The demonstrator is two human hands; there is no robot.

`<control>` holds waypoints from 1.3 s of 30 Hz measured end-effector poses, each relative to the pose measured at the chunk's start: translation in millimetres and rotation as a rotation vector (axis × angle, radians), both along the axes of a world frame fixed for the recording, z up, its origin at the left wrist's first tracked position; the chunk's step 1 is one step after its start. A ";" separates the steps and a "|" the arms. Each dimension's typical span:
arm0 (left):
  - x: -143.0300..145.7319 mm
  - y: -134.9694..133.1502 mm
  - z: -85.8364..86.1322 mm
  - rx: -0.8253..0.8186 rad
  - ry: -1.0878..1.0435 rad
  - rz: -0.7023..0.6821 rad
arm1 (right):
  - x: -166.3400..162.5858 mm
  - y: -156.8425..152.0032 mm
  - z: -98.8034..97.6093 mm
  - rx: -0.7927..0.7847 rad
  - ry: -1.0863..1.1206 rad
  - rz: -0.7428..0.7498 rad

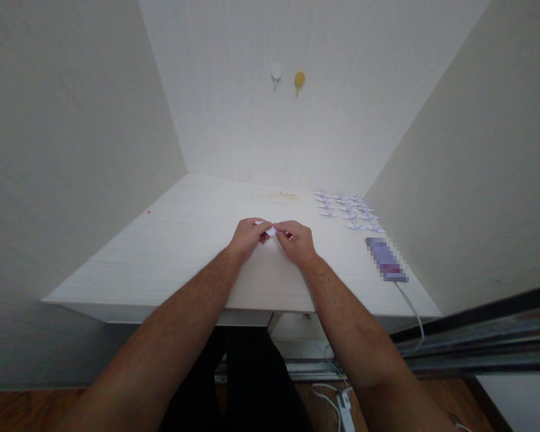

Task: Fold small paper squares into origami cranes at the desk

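Observation:
A small piece of folded white paper is pinched between my two hands above the middle of the desk. My left hand grips its left side, with the thumb on top and the fingers curled beneath. From the right, my right hand holds the other side between thumb and fingers. Much of the paper is covered by my fingers, so its exact folded shape cannot be made out. Several white folded-paper cranes stand in rows on the desk, farther back to the right.
A phone with a blurred screen lies at the desk's right side, its white cable hanging over the edge. Walls enclose the white desk on three sides. Two hooks are on the back wall. A power strip lies on the floor.

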State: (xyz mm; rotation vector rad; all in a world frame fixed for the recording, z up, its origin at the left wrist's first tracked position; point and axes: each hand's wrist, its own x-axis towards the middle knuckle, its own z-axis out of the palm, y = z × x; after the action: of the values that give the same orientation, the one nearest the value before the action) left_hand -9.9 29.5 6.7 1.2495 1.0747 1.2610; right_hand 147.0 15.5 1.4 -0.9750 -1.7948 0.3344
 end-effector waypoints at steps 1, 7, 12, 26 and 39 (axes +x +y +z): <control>0.0 -0.2 0.1 -0.005 0.011 0.005 | -0.4 0.2 0.7 -0.066 0.062 -0.023; -0.1 -3.8 3.0 0.022 0.065 -0.026 | 1.8 4.4 3.4 -0.369 0.324 -0.016; 0.8 -4.9 5.0 -0.022 -0.013 -0.028 | 2.0 5.5 2.1 -0.331 0.370 -0.011; -0.1 -6.5 4.6 -0.014 0.086 -0.053 | 0.6 3.3 4.0 -0.353 0.383 0.050; 0.1 -11.9 9.3 0.088 0.218 -0.042 | 1.3 4.0 3.5 -0.423 0.343 0.007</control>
State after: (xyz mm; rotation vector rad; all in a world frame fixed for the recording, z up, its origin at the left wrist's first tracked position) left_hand -9.9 17.6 16.0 1.4953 1.1508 1.1707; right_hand 148.3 19.5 5.0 -1.1223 -1.4400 0.8586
